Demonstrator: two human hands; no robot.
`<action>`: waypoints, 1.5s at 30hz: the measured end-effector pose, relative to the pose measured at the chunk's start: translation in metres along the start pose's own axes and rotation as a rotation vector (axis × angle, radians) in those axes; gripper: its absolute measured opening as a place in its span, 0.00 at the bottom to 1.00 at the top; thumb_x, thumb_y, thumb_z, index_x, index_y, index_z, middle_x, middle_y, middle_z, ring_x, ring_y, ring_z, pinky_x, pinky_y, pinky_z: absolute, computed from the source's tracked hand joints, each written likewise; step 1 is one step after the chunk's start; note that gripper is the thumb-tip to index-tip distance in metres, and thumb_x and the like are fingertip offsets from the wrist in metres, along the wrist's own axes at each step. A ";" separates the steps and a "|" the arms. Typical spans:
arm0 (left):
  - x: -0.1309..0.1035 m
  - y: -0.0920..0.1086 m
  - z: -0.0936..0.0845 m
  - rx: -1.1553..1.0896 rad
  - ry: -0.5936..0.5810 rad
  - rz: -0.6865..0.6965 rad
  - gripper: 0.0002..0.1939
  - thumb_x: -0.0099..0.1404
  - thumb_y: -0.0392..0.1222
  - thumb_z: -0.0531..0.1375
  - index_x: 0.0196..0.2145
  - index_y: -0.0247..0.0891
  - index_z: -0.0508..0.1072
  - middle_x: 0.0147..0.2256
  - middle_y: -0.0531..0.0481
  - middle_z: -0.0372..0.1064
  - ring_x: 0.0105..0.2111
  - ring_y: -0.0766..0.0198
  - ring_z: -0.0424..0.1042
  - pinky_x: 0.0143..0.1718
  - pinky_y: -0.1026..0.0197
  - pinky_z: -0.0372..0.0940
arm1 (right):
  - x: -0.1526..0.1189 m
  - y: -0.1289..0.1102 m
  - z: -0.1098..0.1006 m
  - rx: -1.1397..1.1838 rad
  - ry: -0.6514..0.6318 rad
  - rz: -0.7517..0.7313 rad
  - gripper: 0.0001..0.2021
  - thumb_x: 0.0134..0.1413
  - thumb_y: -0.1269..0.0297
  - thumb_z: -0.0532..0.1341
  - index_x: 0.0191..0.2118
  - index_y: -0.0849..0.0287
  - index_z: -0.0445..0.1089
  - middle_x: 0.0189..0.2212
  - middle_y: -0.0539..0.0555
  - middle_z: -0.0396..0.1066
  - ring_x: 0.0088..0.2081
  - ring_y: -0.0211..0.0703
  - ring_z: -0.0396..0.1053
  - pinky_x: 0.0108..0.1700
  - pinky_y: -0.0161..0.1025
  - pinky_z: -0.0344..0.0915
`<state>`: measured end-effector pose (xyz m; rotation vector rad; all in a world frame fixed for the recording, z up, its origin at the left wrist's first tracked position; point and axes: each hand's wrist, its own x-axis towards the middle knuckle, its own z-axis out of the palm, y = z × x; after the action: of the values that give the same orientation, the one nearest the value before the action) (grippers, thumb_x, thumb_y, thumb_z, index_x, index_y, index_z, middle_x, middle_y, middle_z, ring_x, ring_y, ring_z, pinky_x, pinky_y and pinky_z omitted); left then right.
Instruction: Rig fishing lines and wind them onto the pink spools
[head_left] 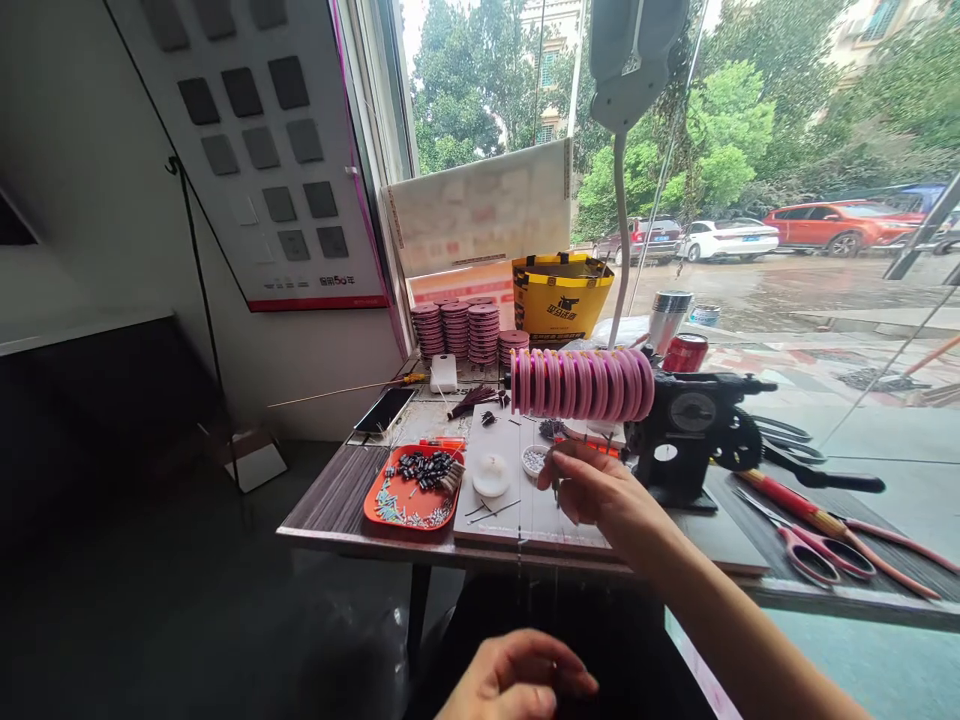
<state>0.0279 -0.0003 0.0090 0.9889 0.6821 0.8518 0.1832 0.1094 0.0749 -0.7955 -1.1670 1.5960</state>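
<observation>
My right hand [592, 488] is raised above the front of a pale board [487, 530], its fingertips pinched together; what they hold is too thin to make out. Just left of those fingertips is a small white dish of pale beads [534, 459]. Faint thread-like lines run down in front of the table edge below it. Low in the view, my left hand [521, 680] has its fingers curled toward the thumb, and anything in them is not discernible. Pink ring-shaped spools [581, 386] sit in a row on the shaft of a black hand-cranked winder [686, 430].
An orange tray [375, 517] holds black pieces, small fittings and a brush. Near it are a white round dish [491, 477] and a phone [385, 411]. Stacked spools [454, 335] and a yellow bag [562, 303] stand behind. Scissors [814, 555] lie at right.
</observation>
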 end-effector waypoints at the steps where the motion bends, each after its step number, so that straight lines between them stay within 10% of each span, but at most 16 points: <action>1: 0.008 0.010 0.002 0.087 -0.009 0.043 0.15 0.52 0.43 0.61 0.38 0.33 0.74 0.38 0.40 0.73 0.41 0.54 0.68 0.44 0.56 0.57 | 0.001 -0.002 -0.001 -0.027 -0.001 -0.002 0.13 0.43 0.56 0.61 0.24 0.62 0.64 0.15 0.46 0.60 0.14 0.26 0.49 0.17 0.30 0.39; 10: 0.081 0.076 0.039 -0.072 0.317 0.244 0.11 0.58 0.43 0.56 0.30 0.31 0.69 0.22 0.49 0.69 0.18 0.72 0.65 0.22 0.69 0.57 | 0.004 -0.009 -0.002 -0.015 -0.048 -0.015 0.12 0.39 0.59 0.64 0.21 0.63 0.65 0.15 0.45 0.56 0.18 0.29 0.50 0.20 0.31 0.45; 22: 0.045 0.051 0.034 0.039 0.338 0.141 0.12 0.57 0.45 0.57 0.24 0.33 0.64 0.17 0.52 0.66 0.15 0.73 0.63 0.19 0.69 0.54 | -0.004 -0.004 0.006 0.152 -0.143 0.082 0.13 0.40 0.58 0.64 0.24 0.62 0.64 0.18 0.49 0.66 0.15 0.28 0.57 0.18 0.29 0.47; 34: 0.021 0.012 0.019 -0.396 0.247 -0.162 0.18 0.43 0.49 0.66 0.20 0.35 0.62 0.13 0.54 0.65 0.12 0.69 0.65 0.14 0.70 0.58 | -0.002 0.004 0.004 0.216 -0.116 0.097 0.13 0.40 0.59 0.65 0.25 0.62 0.64 0.17 0.49 0.67 0.16 0.29 0.60 0.17 0.27 0.49; 45: 0.015 -0.003 0.015 -0.459 0.306 -0.157 0.18 0.42 0.50 0.67 0.19 0.33 0.66 0.14 0.50 0.69 0.14 0.66 0.69 0.15 0.71 0.57 | -0.001 0.003 0.003 0.214 -0.086 0.079 0.14 0.37 0.59 0.66 0.26 0.61 0.64 0.17 0.49 0.66 0.15 0.30 0.59 0.17 0.29 0.48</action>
<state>0.0485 0.0050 0.0110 0.3907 0.7671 0.9745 0.1800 0.1071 0.0725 -0.6461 -1.0139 1.8014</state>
